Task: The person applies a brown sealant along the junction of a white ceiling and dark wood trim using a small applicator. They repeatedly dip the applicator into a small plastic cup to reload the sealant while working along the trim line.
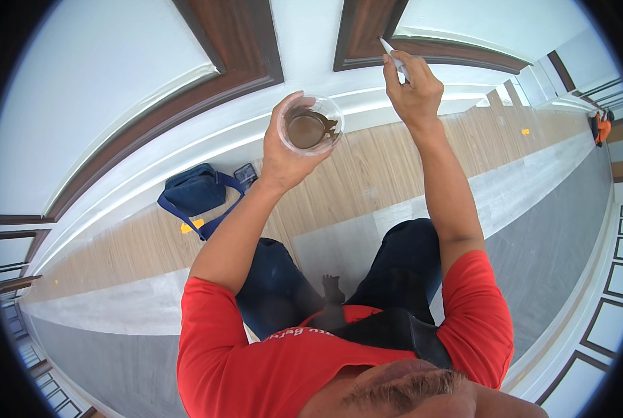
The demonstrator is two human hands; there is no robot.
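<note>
My left hand (278,155) is wrapped round a clear plastic cup (338,117), which is tilted so that its inside shows. Brown liquid (306,131) like paint lies at its bottom and smears one wall. Higher and to the right, my right hand (420,90) pinches a slim white pointed tool (396,60); its exact kind cannot be made out. The tool's tip is at the dark brown wooden moulding (360,43) on the white wall, apparently touching its inner edge. Another brown moulding (245,56) frames the wall panel on the left.
A dark blue bag (194,191) with a strap lies on the wood-look floor (353,181) by the skirting, beside a phone-like dark object (245,174). Yellow pieces (192,226) dot the floor. Grey covering (541,209) runs along the right; an orange-and-black item (602,129) is at the far right.
</note>
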